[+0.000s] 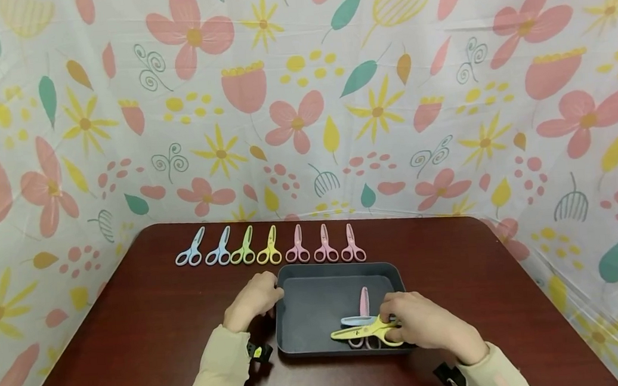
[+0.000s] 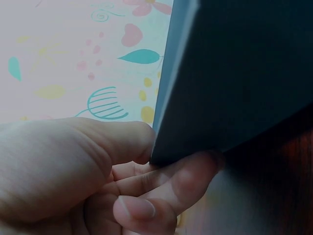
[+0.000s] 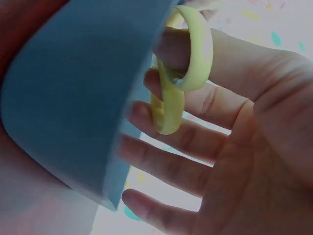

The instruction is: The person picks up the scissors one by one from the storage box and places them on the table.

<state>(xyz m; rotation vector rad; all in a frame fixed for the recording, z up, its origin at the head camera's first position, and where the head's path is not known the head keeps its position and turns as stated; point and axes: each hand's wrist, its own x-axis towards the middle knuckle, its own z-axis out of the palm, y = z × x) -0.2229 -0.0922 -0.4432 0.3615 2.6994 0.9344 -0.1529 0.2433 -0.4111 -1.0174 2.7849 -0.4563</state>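
A dark grey tray stands on the table. At its left side my left hand grips the wall; in the left wrist view, thumb and fingers pinch the tray's edge. Over the tray's right front part, my right hand holds yellow scissors by the handles, blades pointing left. The right wrist view shows the thumb at one yellow handle loop, near the tray wall. Beneath the yellow pair lie pink scissors and light blue scissors, partly covered.
Behind the tray, several scissors form a row, handles toward me: two light blue, one green, one yellow, three pink. The dark red-brown table ends at a flowered cloth.
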